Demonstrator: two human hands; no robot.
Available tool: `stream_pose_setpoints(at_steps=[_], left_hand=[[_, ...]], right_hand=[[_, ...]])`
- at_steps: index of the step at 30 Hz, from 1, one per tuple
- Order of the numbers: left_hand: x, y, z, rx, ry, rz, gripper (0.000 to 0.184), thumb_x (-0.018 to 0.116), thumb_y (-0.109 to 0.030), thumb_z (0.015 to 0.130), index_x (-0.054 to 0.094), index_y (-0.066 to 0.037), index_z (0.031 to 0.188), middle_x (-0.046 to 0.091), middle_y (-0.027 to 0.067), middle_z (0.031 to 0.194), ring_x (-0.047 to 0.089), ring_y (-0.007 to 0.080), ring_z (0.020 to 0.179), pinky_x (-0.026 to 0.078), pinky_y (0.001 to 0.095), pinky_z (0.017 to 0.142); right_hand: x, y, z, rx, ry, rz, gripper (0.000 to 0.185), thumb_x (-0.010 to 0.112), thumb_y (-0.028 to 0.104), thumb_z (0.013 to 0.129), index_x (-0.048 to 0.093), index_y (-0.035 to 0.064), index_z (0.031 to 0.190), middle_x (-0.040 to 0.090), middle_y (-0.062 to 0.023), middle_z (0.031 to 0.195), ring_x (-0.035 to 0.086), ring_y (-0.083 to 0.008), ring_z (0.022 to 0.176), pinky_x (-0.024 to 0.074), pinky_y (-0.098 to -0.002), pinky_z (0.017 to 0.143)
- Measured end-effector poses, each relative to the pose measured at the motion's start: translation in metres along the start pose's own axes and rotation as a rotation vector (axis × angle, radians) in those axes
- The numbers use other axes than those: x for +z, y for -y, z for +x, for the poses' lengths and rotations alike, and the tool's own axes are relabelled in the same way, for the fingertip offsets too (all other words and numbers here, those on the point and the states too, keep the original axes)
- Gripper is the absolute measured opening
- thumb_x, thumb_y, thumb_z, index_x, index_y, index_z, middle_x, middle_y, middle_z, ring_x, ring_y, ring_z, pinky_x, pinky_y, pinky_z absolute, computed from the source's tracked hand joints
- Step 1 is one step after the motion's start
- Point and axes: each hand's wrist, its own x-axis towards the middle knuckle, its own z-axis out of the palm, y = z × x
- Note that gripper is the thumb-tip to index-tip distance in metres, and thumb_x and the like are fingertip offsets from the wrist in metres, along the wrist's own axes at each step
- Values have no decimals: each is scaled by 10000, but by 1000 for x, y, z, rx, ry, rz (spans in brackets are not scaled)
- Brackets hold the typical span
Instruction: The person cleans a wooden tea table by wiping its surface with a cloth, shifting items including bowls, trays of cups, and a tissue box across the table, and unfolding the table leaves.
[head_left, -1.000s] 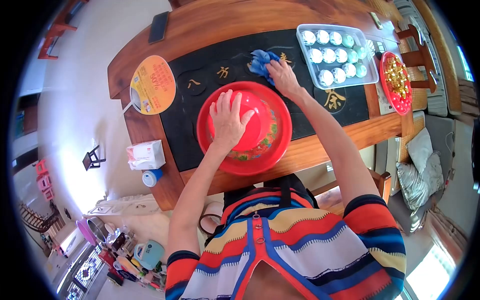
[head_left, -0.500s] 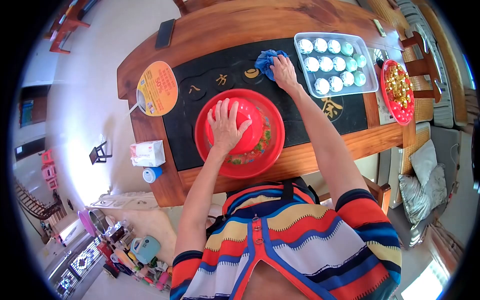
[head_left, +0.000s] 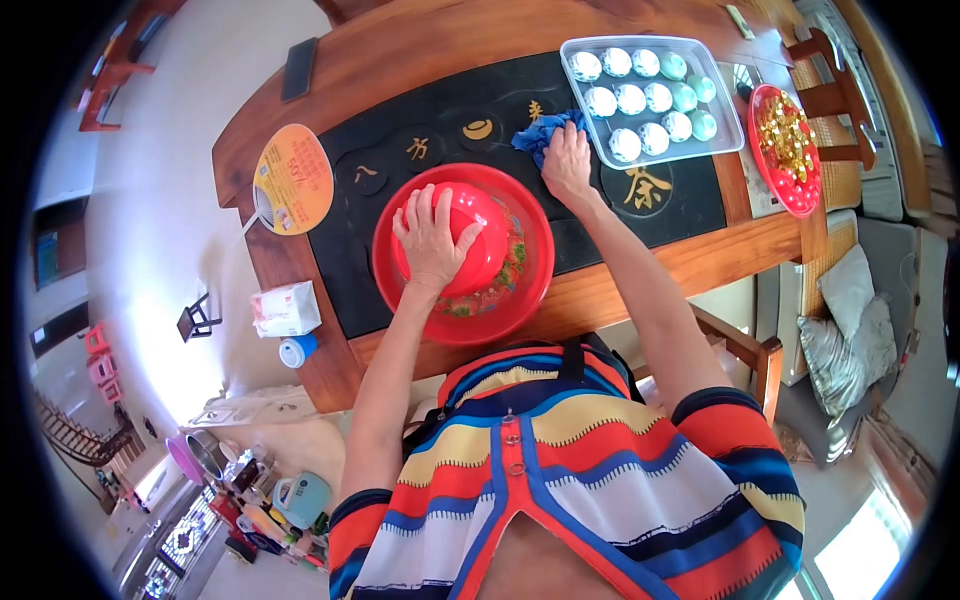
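My left hand (head_left: 430, 243) rests with spread fingers on the rounded base of an overturned red bowl (head_left: 470, 215). That bowl sits inside a wider red basin (head_left: 535, 285) with a patterned bottom, near the table's front edge. To the right, my right hand (head_left: 568, 165) presses a crumpled blue cloth (head_left: 535, 138) onto the black tea tray (head_left: 355, 290), its fingers bunched over the cloth. Gold characters mark the tray. Just beyond my right hand is a clear plastic box (head_left: 735, 135) holding several white-and-blue and pale green cups.
A yellow hand fan (head_left: 295, 180), a tissue pack (head_left: 285, 310) and a blue cup with a white lid (head_left: 297, 350) lie along the left. A dark phone (head_left: 299, 69) is at the far left edge. A red dish (head_left: 790, 190) of gold-wrapped pieces stands right.
My right hand has moved the blue cloth rightward and slightly nearer me across the tray, uncovering a gold character. My left hand stays on the bowl. The whole view has shifted a little.
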Motion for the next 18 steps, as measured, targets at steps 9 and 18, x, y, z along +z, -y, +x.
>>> stream_pose_setpoints(at_steps=[9, 18], left_hand=[[0, 1, -2, 0, -1, 11, 657, 582, -529, 847, 415, -128, 1340, 385, 128, 1394, 332, 333, 1310, 224, 573, 1044], [2, 2, -3, 8, 6, 6, 649, 559, -537, 865, 410, -125, 1343, 377, 132, 1401, 330, 342, 1310, 236, 579, 1037]], right_hand=[[-39, -30, -69, -194, 90, 39, 430, 652, 132, 798, 498, -9, 1173, 465, -196, 1281, 463, -381, 1151, 405, -451, 931], [-34, -21, -69, -492, 82, 156, 353, 569, 78, 790, 544, 45, 1141, 510, -158, 1258, 497, -341, 1134, 438, -423, 907]])
